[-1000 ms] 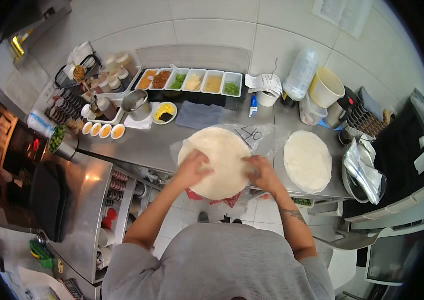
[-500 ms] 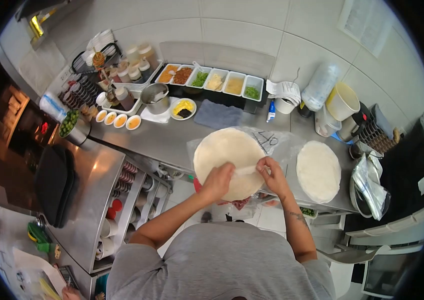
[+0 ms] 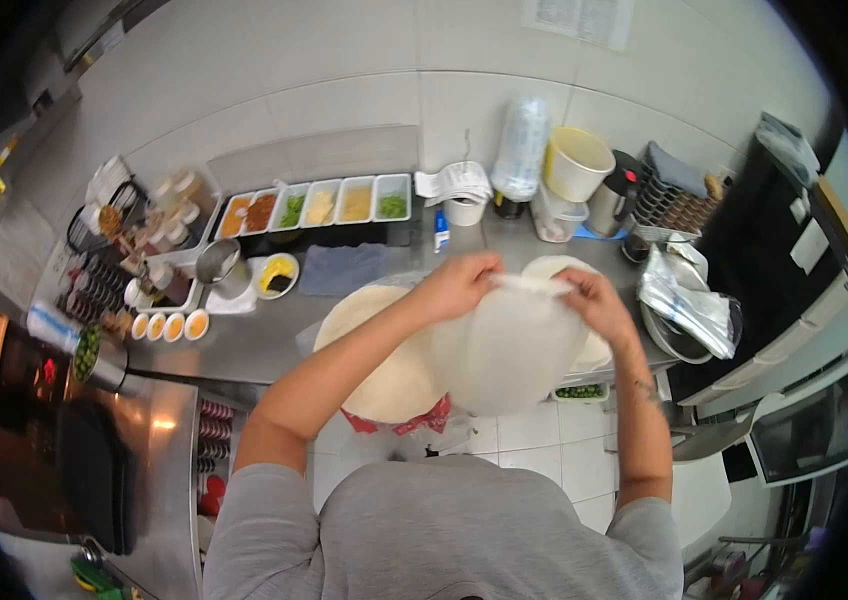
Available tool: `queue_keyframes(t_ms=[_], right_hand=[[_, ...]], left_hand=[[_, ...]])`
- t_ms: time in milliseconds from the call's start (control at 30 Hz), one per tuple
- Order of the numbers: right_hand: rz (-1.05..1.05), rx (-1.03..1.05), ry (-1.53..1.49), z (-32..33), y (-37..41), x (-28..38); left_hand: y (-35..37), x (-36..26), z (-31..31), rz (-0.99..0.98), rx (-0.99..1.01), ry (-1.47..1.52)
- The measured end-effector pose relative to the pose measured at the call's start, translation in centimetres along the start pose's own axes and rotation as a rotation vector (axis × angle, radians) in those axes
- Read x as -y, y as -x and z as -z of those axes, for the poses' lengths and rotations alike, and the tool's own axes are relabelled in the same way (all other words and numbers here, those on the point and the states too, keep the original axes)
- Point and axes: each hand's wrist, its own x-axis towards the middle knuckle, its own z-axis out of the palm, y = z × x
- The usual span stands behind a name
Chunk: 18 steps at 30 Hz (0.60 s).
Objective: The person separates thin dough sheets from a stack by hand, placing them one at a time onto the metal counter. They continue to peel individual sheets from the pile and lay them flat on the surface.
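A thin pale dough sheet (image 3: 509,350) hangs from both my hands, blurred by motion. My left hand (image 3: 469,280) pinches its upper left edge; my right hand (image 3: 589,300) grips the upper right edge. To the left, a round of pale dough (image 3: 369,375) lies on clear plastic at the counter's front edge, partly under my left forearm. Behind the hanging sheet, another flat dough round (image 3: 547,266) rests on the counter, largely hidden by the sheet and my right hand. Red patterned cloth (image 3: 424,418) shows below the left round.
Topping trays (image 3: 355,200) line the back of the steel counter (image 3: 284,335). In front are a folded grey cloth (image 3: 342,270), a plate (image 3: 277,275) and small orange-filled cups (image 3: 197,324). Bottles stand left; a yellow bucket (image 3: 580,163) and a foil-covered bowl (image 3: 679,340) are at right.
Both hands have lifted the sheet off the left dough round and carried it right, in front of the other round. The view has turned to the right.
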Motion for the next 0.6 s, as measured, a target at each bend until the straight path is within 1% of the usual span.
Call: queue_keyframes(t_ms=[33, 67, 100, 133, 167, 233, 267, 300, 333, 367, 400, 467, 533, 567, 600], right_hand=[[0.009, -0.082, 0.15, 2.3, -0.5, -0.2], [0.081, -0.13, 0.192, 4.3, -0.8, 0.1], [0.078, -0.165, 0.2, 6.2, -1.1, 0.3], [0.135, -0.217, 0.256, 8.0, -1.5, 0.0], [0.136, -0.199, 0.185, 9.6, -1.7, -0.3], [0.183, -0.313, 0.616, 11.1, -1.1, 0.4], [0.213, -0.341, 0.632, 11.4, -0.8, -0.5], [0.243, -0.369, 0.647, 11.4, -0.3, -2.1], [0.272, -0.398, 0.661, 11.1, 0.3, -3.9], [0.272, -0.379, 0.69, 10.7, 1.0, -5.6], [0.274, -0.359, 0.718, 9.9, 2.0, -7.5], [0.276, -0.327, 0.764, 8.1, 3.7, -11.6], [0.279, -0.289, 0.805, 5.7, 5.7, -14.9], [0.286, -0.264, 0.829, 4.5, 6.5, -15.7], [0.269, -0.294, 0.838, 3.6, 7.2, -16.1]], left_hand=[[-2.5, -0.6, -0.4, -0.038, -0.029, 0.005], [-4.9, -1.3, -0.7, -0.075, -0.06, 0.011], [-7.4, -1.4, -1.2, -0.109, -0.097, 0.002], [-9.3, -1.6, -1.7, -0.137, -0.132, -0.005], [-10.8, -1.6, -2.3, -0.159, -0.135, -0.007], [-12.8, -2.0, -3.4, -0.201, -0.146, -0.012], [-13.3, -1.7, -4.4, -0.215, -0.141, -0.011], [-13.6, -0.8, -5.6, -0.239, -0.124, -0.115], [-13.6, 0.4, -7.1, -0.265, -0.106, -0.218], [-13.4, 1.5, -8.5, -0.291, -0.09, -0.322], [-12.6, 2.4, -10.1, -0.271, -0.04, -0.416], [-10.0, 3.8, -12.9, -0.196, 0.078, -0.492], [-7.3, 6.2, -16.0, -0.207, 0.159, -0.605], [-5.9, 7.0, -17.4, -0.227, 0.134, -0.598], [-4.6, 7.7, -18.4, -0.247, 0.107, -0.593]])
